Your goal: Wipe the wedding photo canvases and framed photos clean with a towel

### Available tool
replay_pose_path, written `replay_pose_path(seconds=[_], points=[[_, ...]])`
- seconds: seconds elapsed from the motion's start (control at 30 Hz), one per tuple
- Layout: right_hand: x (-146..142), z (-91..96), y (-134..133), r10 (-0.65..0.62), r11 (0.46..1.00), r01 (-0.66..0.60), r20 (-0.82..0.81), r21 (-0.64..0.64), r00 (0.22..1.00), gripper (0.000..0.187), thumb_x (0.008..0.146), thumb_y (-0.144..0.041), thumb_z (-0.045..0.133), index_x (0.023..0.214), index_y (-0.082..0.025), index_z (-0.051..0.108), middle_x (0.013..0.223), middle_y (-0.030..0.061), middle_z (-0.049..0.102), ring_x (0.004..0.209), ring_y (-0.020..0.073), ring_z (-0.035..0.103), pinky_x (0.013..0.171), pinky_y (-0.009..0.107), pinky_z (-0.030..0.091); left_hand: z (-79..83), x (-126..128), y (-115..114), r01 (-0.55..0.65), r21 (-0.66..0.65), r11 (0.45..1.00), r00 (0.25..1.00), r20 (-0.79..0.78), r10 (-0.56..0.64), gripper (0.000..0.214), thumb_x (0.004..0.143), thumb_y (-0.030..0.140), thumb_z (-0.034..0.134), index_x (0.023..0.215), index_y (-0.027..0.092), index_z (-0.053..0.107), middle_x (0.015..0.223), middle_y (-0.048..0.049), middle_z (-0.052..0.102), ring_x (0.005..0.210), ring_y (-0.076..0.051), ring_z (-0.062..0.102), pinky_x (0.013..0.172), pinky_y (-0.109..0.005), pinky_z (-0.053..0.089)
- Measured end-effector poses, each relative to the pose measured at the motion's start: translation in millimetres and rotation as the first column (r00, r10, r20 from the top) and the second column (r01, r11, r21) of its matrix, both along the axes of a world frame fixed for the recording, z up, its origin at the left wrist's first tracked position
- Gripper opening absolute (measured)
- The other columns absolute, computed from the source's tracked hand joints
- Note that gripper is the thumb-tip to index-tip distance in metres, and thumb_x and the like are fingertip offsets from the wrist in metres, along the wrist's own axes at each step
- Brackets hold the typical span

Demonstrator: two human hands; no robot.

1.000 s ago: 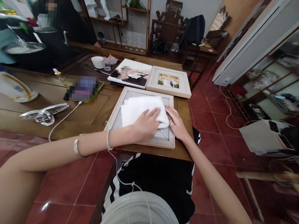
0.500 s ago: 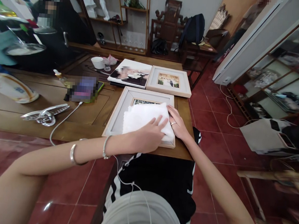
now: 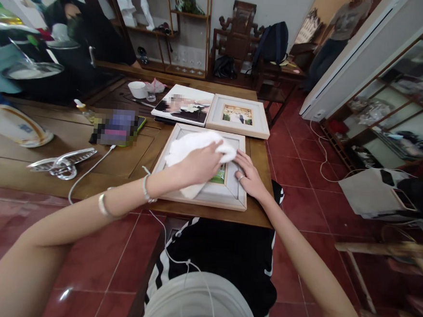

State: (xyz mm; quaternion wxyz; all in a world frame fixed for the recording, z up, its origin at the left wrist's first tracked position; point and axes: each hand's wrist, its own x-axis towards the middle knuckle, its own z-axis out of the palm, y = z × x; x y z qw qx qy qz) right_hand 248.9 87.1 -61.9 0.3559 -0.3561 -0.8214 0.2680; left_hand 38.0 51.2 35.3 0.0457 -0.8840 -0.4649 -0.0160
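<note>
My left hand [image 3: 201, 166] is closed on a bunched white cloth [image 3: 189, 145], which lies over the left and middle of a pale picture frame [image 3: 226, 201]. Part of the green picture inside shows beside the cloth; the rest is covered. On the frame's right edge rests my right hand [image 3: 252, 179], fingers bent over the rim and gripping it, with a ring on one digit. Behind stand a second framed picture [image 3: 238, 115] and a photo panel [image 3: 183, 104], side by side on the wooden table [image 3: 142, 159].
Left on the table are a phone [image 3: 117, 127] with a white cable, a shiny metal object [image 3: 62, 162], a dropper bottle [image 3: 83, 110], a white bowl [image 3: 138, 89] and a white package [image 3: 18, 124]. One person [image 3: 104, 30] sits across the table; another [image 3: 338, 37] stands near the doorway.
My left hand and the cloth have moved left and away from me across the frame, uncovering its lower right part. My right hand stays at the edge. The person near the doorway has come further into view.
</note>
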Motion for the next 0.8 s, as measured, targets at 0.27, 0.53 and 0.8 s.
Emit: replay_pose_path(seconds=[0.27, 0.53, 0.8], points=[[-4.4, 4.3, -3.0, -0.085, 0.995, 0.082, -0.05, -0.055, 0.995, 0.051, 0.073, -0.014, 0.051, 0.121, -0.021, 0.067, 0.136, 0.0094, 0.059, 0.131, 0.0315, 0.05, 0.115, 0.053, 0.035, -22.6, 27.1, 57.4, 0.213, 0.053, 0.976, 0.973, 0.083, -0.217, 0.046, 0.079, -0.005, 0.045, 0.113, 0.013, 0.069, 0.155, -0.0093, 0.041, 0.138, -0.028, 0.045, 0.109, -0.041, 0.042], [-6.4, 4.1, -4.0, -0.111, 0.985, 0.098, -0.082, -0.144, 0.99, 0.056, 0.07, -0.009, 0.05, 0.12, -0.026, 0.068, 0.143, 0.0053, 0.055, 0.141, 0.0275, 0.041, 0.118, 0.05, 0.03, -27.8, -17.9, 37.5, 0.094, 0.048, 0.994, 0.99, -0.111, -0.088, 0.044, 0.077, -0.008, 0.045, 0.101, 0.015, 0.073, 0.148, -0.0107, 0.05, 0.139, -0.028, 0.045, 0.108, -0.045, 0.042], [-7.7, 3.1, -5.4, -0.067, 0.993, 0.059, -0.068, -0.103, 0.995, 0.06, 0.07, -0.008, 0.047, 0.124, -0.028, 0.065, 0.136, 0.0033, 0.062, 0.143, 0.0252, 0.039, 0.119, 0.053, 0.029, -14.5, -62.3, -8.4, -0.002, -0.078, 0.997, 0.988, -0.152, -0.01, 0.046, 0.066, -0.005, 0.044, 0.094, 0.015, 0.074, 0.146, -0.0108, 0.052, 0.133, -0.028, 0.052, 0.102, -0.041, 0.048]])
